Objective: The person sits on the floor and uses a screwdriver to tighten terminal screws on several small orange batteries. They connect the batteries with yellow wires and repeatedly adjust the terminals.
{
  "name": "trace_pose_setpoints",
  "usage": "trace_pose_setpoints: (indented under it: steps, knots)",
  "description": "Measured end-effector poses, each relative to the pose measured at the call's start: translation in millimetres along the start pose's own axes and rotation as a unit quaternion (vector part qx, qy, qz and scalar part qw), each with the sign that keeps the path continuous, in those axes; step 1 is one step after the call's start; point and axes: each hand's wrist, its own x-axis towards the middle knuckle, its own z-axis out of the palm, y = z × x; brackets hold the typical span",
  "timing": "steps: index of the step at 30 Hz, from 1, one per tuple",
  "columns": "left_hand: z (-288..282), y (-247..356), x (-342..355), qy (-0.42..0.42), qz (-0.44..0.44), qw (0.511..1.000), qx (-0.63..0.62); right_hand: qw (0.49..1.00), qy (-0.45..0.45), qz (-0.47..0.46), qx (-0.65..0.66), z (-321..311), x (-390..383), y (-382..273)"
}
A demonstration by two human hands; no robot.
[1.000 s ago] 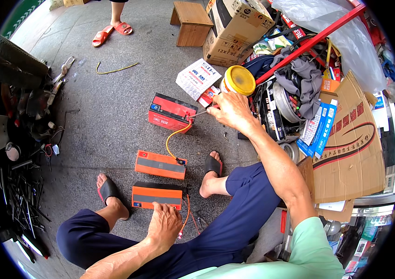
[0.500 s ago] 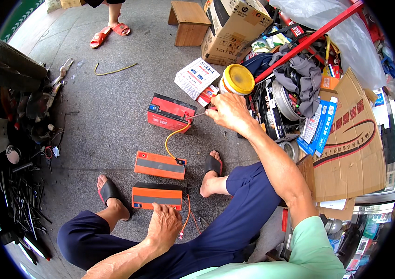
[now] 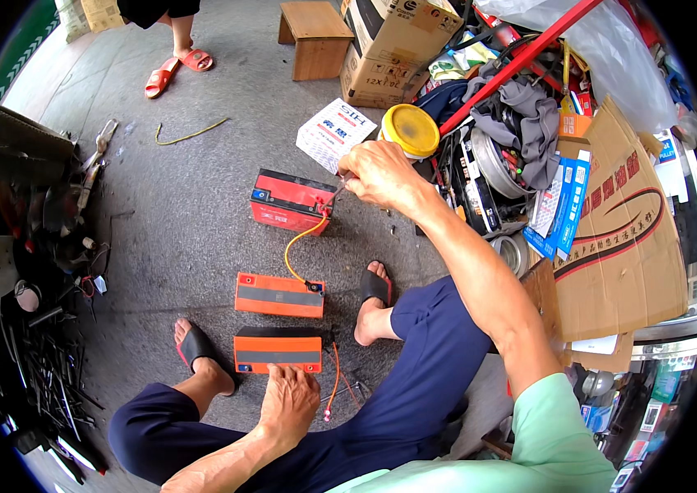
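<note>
My right hand (image 3: pixel 383 172) is closed around a screwdriver, mostly hidden in the fist. Its thin shaft (image 3: pixel 334 197) slants down to the right-hand terminal of a red and black battery (image 3: pixel 282 217). From that terminal a yellow wire (image 3: pixel 288 249) runs to the right corner of an orange battery (image 3: pixel 278 306) with a grey stripe. Nearest me lies another orange battery (image 3: pixel 259 346), and the fingertips of my left hand (image 3: pixel 291 401) rest on its near edge, fingers extended. An orange wire (image 3: pixel 336 378) hangs from its right end.
Dark tools and scrap (image 3: pixel 44 361) lie along the left. A yellow-lidded tub (image 3: pixel 411 130), cartons (image 3: pixel 393 70), flattened cardboard (image 3: pixel 619 255) and a red bar (image 3: pixel 521 66) crowd the right. A wooden stool (image 3: pixel 315 37) and a person's red sandals (image 3: pixel 163 78) are at the far side.
The view has shifted slightly. My right hand has come closer to the red battery, and less of the screwdriver shaft shows. My left hand stays at the near orange battery.
</note>
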Motion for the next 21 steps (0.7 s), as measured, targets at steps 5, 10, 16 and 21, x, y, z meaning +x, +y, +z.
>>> trace_pose_setpoints:
  steps: [5, 10, 16, 21]
  knots:
    - [0.9, 1.3, 2.7, 0.0, 0.011, 1.0, -0.007, 1.0, 0.014, 0.011, -0.009, 9.0, 4.8, -1.8]
    - [1.0, -4.1, 5.9, -0.028, -0.003, 0.999, -0.026, 0.999, 0.003, 0.04, 0.012, -7.5, 8.4, -27.6]
    - [17.0, -21.8, 15.5, 0.029, -0.033, 0.999, -0.005, 0.998, 0.053, 0.026, -0.022, 3.8, 5.1, -23.2]
    - [11.2, -26.1, 11.3, 0.031, -0.033, 0.999, -0.023, 0.998, 0.008, 0.036, -0.045, 3.5, 7.2, -26.6]
